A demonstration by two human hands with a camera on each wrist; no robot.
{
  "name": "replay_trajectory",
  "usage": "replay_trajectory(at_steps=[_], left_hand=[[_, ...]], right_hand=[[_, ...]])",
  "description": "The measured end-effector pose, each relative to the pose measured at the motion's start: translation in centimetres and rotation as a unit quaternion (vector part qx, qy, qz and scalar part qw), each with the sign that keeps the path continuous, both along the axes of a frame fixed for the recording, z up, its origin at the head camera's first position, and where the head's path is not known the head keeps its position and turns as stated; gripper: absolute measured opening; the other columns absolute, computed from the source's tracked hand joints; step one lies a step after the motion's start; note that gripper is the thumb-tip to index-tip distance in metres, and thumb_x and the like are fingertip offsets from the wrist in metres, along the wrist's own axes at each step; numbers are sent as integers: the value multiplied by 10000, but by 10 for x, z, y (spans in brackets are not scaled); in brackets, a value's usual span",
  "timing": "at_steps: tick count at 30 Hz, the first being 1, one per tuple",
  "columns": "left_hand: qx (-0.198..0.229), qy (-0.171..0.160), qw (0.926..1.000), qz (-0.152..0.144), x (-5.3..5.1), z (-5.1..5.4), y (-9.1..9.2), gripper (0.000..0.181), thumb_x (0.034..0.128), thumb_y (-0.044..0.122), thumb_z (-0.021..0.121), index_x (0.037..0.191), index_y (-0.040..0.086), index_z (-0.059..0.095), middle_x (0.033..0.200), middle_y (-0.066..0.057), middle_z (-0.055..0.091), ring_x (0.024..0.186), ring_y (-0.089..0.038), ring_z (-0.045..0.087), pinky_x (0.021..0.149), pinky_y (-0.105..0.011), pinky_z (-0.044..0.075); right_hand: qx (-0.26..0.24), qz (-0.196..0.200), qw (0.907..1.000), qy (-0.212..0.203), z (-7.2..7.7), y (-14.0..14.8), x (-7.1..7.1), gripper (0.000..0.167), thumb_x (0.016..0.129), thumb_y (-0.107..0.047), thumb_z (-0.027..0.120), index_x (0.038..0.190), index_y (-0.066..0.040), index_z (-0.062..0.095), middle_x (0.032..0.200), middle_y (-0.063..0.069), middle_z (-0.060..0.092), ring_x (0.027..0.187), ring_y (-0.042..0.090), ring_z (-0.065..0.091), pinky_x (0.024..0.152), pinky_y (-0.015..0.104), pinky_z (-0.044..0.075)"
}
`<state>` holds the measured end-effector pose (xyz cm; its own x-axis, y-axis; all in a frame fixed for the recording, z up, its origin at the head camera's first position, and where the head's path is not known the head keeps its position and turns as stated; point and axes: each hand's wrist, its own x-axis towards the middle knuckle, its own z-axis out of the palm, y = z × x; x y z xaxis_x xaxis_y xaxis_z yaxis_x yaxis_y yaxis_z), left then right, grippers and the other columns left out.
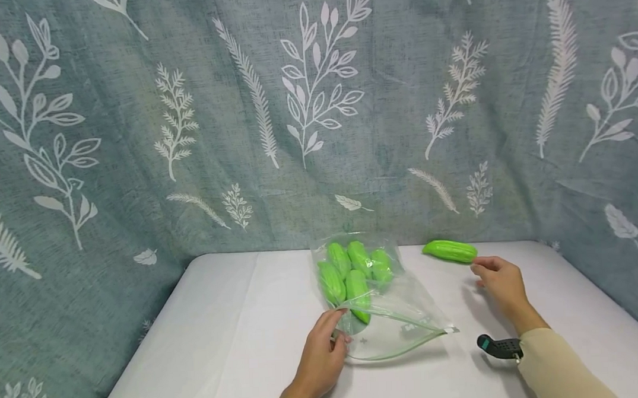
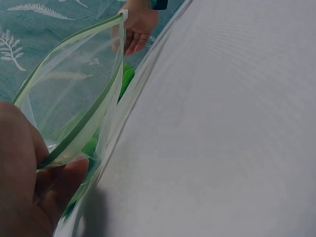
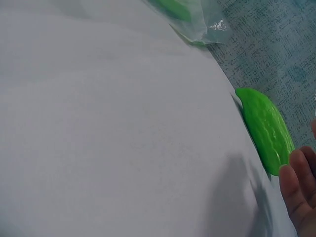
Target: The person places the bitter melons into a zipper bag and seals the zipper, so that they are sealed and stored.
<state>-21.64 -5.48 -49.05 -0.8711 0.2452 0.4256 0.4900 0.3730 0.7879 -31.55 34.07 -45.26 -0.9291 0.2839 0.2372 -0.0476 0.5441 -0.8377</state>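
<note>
My left hand [image 1: 319, 353] pinches the open mouth of a clear zip bag [image 1: 403, 299], its green-edged zip strip [image 2: 79, 143] showing in the left wrist view. Several bright green, ridged, gourd-like vegetables [image 1: 357, 289] lie inside the bag. Another such gourd [image 1: 451, 251] lies on the table by its far edge, right of the bag. Beside its right end is my right hand [image 1: 501, 283], fingers slightly bent and not wrapped round it. In the right wrist view the fingertips [image 3: 291, 180] are at the gourd's [image 3: 266, 131] near end; whether they touch it I cannot tell.
A white cloth covers the table [image 1: 223, 334]. Behind it and at both sides hangs a blue-green curtain [image 1: 213, 108] with white leaf prints. A black strap-like device [image 1: 499, 346] sits at the right wrist, by the beige sleeve [image 1: 558, 363].
</note>
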Motion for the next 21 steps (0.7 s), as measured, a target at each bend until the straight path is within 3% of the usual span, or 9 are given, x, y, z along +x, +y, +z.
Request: replay_trajectory(at_steps=[5,9,14,21], left_hand=[[18,-37,10000,-1,-1,1,0,475,932,-58,499,1394,47,536,1381,-55,519,900,-64,625,743,-203,551],[36,-6,10000,-55,-4,4,0,476,933,-55,499,1398,42,533,1386,-58,516,907,-70,631,736,-205,553],[100,-43,9999,-13,-6,5,-3,473,931,-55,498,1393,38,534,1382,-53,515,904,-78,628,728,-204,554],[167,-282,9993,-201,-4,3,1,468,932,-63,489,1388,29,534,1373,-68,515,895,-66,625,715,-202,560]], right_hand=[[63,-8,10000,-67,-1,3,-6,411,996,-229,594,1273,74,594,1143,223,648,811,204,692,640,214,532],[174,-219,9994,-202,2,4,-13,451,992,-245,577,1325,58,565,1220,261,613,894,266,675,628,203,520],[209,-341,9985,-387,5,3,-22,522,984,-270,563,1385,61,513,1295,304,559,1053,381,616,711,297,520],[432,-457,9959,-657,1,14,-29,551,980,-253,540,1408,88,466,1332,348,514,1071,422,602,767,402,512]])
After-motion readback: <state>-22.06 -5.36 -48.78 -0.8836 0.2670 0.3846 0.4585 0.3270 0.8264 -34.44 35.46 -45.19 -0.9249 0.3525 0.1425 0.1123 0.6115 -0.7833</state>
